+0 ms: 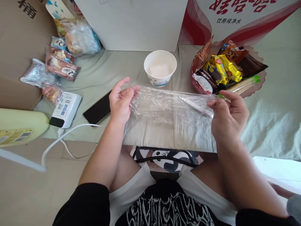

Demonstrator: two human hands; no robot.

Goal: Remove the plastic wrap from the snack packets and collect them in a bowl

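A clear plastic bag (155, 106) is stretched sideways above the cloth, near the table's front edge. Its left end is pinched in my left hand (121, 99), thumb against the fingers. At the other end, my right hand (227, 114) grips the plastic with thumb and fingers closed. A thin white strip (195, 106) shows through or along the bag near my right hand; I cannot tell whether it lies inside. Just beyond the bag stands a white paper bowl (160, 67) with a pale block in it. Partly behind my left wrist lies a black phone (98, 108).
A scalloped basket (258, 84) of wrapped snacks stands at right. Snack packets (62, 67) lie at left, near a white power bank (66, 108) with a cable (70, 128). A yellow bottle (23, 125) is at far left. Boxes (138, 25) line the back.
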